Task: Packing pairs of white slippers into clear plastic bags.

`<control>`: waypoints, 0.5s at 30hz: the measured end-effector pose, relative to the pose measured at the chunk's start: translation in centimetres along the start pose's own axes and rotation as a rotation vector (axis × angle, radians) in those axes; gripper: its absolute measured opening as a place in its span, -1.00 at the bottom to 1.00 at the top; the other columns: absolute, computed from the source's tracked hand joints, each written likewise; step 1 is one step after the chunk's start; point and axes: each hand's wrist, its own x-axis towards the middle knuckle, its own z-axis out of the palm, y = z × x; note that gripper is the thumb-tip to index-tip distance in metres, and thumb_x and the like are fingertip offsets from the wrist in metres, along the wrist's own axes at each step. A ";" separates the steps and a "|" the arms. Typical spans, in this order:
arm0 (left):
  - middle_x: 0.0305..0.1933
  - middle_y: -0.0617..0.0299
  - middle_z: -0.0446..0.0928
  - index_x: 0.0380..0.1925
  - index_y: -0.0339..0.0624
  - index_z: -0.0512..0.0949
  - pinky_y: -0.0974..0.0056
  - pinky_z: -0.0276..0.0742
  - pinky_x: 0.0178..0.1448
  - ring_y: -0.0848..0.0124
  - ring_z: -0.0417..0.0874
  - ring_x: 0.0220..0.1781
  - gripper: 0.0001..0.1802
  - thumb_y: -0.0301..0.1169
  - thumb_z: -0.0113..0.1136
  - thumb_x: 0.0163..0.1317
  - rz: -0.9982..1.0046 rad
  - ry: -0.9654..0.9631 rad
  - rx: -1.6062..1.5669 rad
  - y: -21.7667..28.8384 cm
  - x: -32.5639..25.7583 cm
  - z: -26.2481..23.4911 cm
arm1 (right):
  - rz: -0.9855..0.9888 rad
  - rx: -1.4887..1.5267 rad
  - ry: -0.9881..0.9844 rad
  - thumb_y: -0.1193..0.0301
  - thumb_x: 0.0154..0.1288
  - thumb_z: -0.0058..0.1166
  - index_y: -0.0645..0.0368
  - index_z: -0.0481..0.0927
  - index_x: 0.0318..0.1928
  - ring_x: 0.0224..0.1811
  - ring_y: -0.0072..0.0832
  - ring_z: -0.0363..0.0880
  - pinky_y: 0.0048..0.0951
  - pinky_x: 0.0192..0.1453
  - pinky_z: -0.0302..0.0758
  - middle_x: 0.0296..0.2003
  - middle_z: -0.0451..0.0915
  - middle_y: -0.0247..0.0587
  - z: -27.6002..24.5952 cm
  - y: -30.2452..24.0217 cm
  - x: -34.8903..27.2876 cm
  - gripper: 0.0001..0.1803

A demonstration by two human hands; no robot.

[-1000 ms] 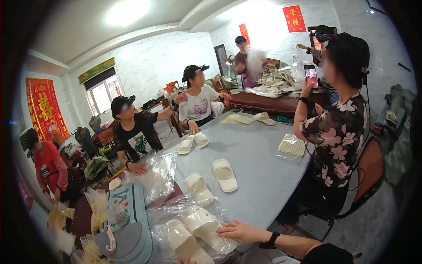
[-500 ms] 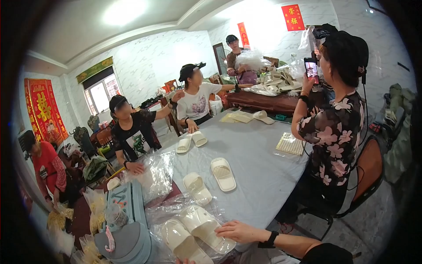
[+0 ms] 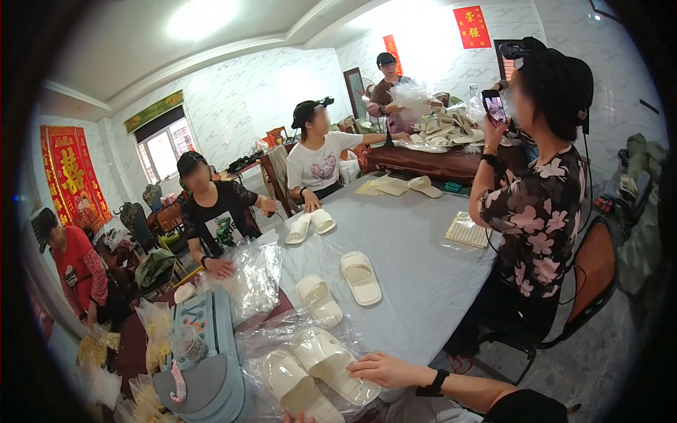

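Head view: the right hand (image 3: 384,368) lies flat and released on the near cream slipper (image 3: 331,359) inside its clear plastic bag (image 3: 282,338) at the grey desk (image 3: 423,268) near edge. Only left hand (image 3: 300,419) fingertips show; grip unclear. Best to press the pair together, keeping the film smooth.

left hand (image 3: 300,418) mostly cut off by bottom edge, grip unreadable. Right hand (image 3: 384,369) fingertips hidden behind bagged cream slipper (image 3: 331,359). Faces blurred.
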 end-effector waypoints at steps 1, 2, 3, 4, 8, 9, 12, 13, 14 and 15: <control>0.53 0.22 0.30 0.39 0.07 0.42 -0.44 -0.17 0.54 0.13 0.07 0.64 -0.43 -0.12 0.10 0.41 0.001 0.000 -0.001 0.0 0.0 0.0 | 0.003 0.003 -0.002 0.42 0.40 0.06 0.06 0.55 0.18 0.31 -0.32 0.41 -0.18 0.26 0.35 0.30 0.48 -0.34 -0.1 -0.1 0.0 -0.65; 0.53 0.22 0.30 0.39 0.06 0.42 -0.43 -0.17 0.53 0.13 0.08 0.64 -0.43 -0.12 0.10 0.41 0.003 0.000 0.001 0.1 0.0 0.0 | 0.007 0.005 -0.004 0.42 0.41 0.06 0.06 0.55 0.17 0.32 -0.32 0.41 -0.18 0.26 0.35 0.30 0.49 -0.34 -0.2 -0.2 0.0 -0.66; 0.53 0.22 0.30 0.39 0.06 0.42 -0.43 -0.16 0.53 0.13 0.08 0.64 -0.44 -0.12 0.10 0.42 0.005 0.001 0.004 0.1 0.0 -0.1 | 0.009 0.003 -0.004 0.42 0.41 0.06 0.06 0.55 0.17 0.32 -0.32 0.41 -0.18 0.26 0.35 0.30 0.49 -0.34 -0.2 -0.2 0.0 -0.66; 0.53 0.22 0.30 0.39 0.06 0.42 -0.43 -0.16 0.53 0.13 0.08 0.64 -0.44 -0.12 0.10 0.42 0.009 0.002 0.003 0.1 0.1 -0.1 | 0.005 -0.002 0.003 0.42 0.41 0.06 0.07 0.55 0.16 0.31 -0.32 0.42 -0.18 0.25 0.36 0.30 0.49 -0.35 -0.1 -0.3 0.0 -0.67; 0.54 0.22 0.30 0.39 0.05 0.42 -0.41 -0.15 0.54 0.12 0.11 0.63 -0.44 -0.11 0.09 0.42 0.013 0.019 -0.019 0.2 0.1 -0.1 | 0.011 -0.014 -0.002 0.44 0.42 0.05 0.09 0.56 0.14 0.31 -0.31 0.43 -0.19 0.23 0.38 0.29 0.50 -0.34 -0.4 -0.8 0.2 -0.69; 0.54 0.21 0.30 0.39 0.04 0.42 -0.40 -0.15 0.54 0.11 0.11 0.63 -0.44 -0.12 0.09 0.42 0.014 0.022 -0.023 0.2 0.0 -0.2 | 0.015 -0.018 0.001 0.44 0.42 0.05 0.09 0.56 0.14 0.31 -0.31 0.43 -0.19 0.23 0.38 0.29 0.50 -0.34 -0.4 -0.8 0.2 -0.69; 0.53 0.20 0.30 0.39 0.03 0.42 -0.40 -0.16 0.54 0.10 0.12 0.62 -0.43 -0.10 0.08 0.43 0.015 0.014 -0.017 0.2 0.0 -0.3 | -0.013 -0.017 0.025 0.44 0.42 0.05 0.09 0.56 0.14 0.31 -0.32 0.44 -0.20 0.22 0.38 0.28 0.51 -0.32 -0.2 -0.6 0.1 -0.69; 0.53 0.20 0.30 0.39 0.03 0.42 -0.40 -0.16 0.54 0.10 0.12 0.62 -0.43 -0.10 0.08 0.43 0.019 0.014 -0.018 0.2 0.0 -0.2 | -0.018 -0.016 0.028 0.44 0.41 0.05 0.09 0.56 0.14 0.31 -0.32 0.44 -0.21 0.22 0.38 0.28 0.51 -0.32 -0.1 -0.5 0.0 -0.68; 0.53 0.19 0.30 0.39 0.02 0.42 -0.39 -0.16 0.54 0.10 0.13 0.62 -0.43 -0.09 0.07 0.43 0.021 0.021 -0.022 0.1 -0.1 -0.2 | -0.024 -0.013 0.031 0.44 0.41 0.06 0.10 0.56 0.15 0.31 -0.32 0.44 -0.21 0.22 0.38 0.28 0.51 -0.31 0.0 -0.4 0.0 -0.68; 0.53 0.18 0.31 0.39 0.01 0.42 -0.39 -0.17 0.54 0.09 0.13 0.62 -0.43 -0.09 0.07 0.43 0.022 0.026 -0.025 0.0 -0.1 -0.1 | -0.021 -0.015 0.031 0.44 0.41 0.06 0.10 0.56 0.15 0.31 -0.32 0.44 -0.21 0.22 0.38 0.28 0.51 -0.31 0.1 -0.3 0.0 -0.68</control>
